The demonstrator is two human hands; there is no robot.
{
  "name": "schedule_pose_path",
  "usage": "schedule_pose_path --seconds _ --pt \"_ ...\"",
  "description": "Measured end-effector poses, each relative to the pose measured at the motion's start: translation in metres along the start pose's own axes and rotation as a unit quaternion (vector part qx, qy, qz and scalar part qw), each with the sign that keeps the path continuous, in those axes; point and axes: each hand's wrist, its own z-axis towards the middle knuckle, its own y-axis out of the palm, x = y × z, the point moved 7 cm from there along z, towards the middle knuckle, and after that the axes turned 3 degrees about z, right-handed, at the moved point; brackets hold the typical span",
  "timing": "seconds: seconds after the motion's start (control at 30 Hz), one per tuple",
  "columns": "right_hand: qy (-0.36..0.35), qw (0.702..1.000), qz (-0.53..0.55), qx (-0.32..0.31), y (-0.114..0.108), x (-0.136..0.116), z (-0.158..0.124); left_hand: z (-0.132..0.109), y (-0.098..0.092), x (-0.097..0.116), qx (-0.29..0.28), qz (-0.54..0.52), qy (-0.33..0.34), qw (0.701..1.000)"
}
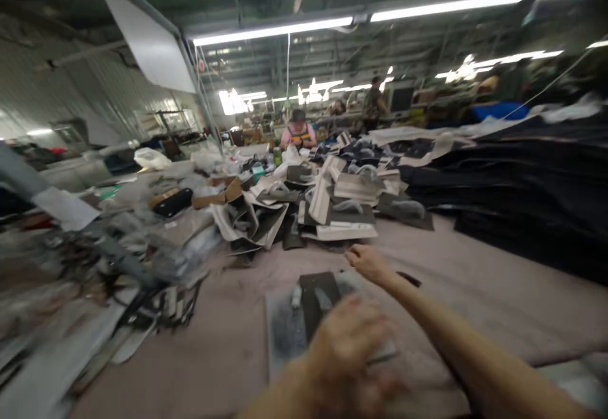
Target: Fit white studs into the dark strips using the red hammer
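My left hand (pixel 349 349) hovers, smeared by motion, over a grey flat panel (pixel 285 330) that lies on the pinkish table (pixel 213 356). A dark cut piece (pixel 316 295) rests on top of that panel. My right hand (pixel 368 262) reaches forward past the panel's far edge, fingers curled, close to the pile of cut pieces (pixel 327 204). Whether it holds anything does not show.
Stacks of dark fabric (pixel 522 191) fill the right side of the table. Clutter, cardboard and a black case (pixel 173 202) crowd the left. A seated person (pixel 298 133) works at the far end, and another person (pixel 375 102) stands behind.
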Motion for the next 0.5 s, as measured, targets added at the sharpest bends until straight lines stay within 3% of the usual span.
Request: schedule_pose_path --seconds 0.03,0.1,0.17,0.23,0.3,0.4,0.5 --pt "-0.001 0.999 0.035 -0.014 0.011 0.002 -0.004 -0.018 -0.016 -0.034 0.029 0.005 -0.098 0.995" --pt "-0.006 0.995 0.094 -0.033 0.034 0.000 -0.023 -0.065 -0.057 -0.105 0.141 0.037 -0.343 0.928" --pt "-0.009 0.990 0.134 -0.038 0.057 -0.008 -0.050 -0.104 -0.079 -0.149 0.174 0.069 -0.459 0.868" --pt "-0.001 0.987 0.160 -0.031 0.080 -0.018 -0.074 -0.123 -0.078 -0.174 0.150 0.074 -0.484 0.859" --pt "0.018 0.984 0.177 -0.021 0.100 -0.024 -0.091 -0.127 -0.062 -0.184 0.108 0.080 -0.481 0.867" --pt "0.044 0.980 0.192 -0.013 0.122 -0.026 -0.104 -0.116 -0.032 -0.188 0.051 0.121 -0.484 0.865" --pt "0.050 0.980 0.194 -0.007 0.131 -0.022 -0.108 -0.094 -0.008 -0.193 -0.001 0.171 -0.473 0.864"
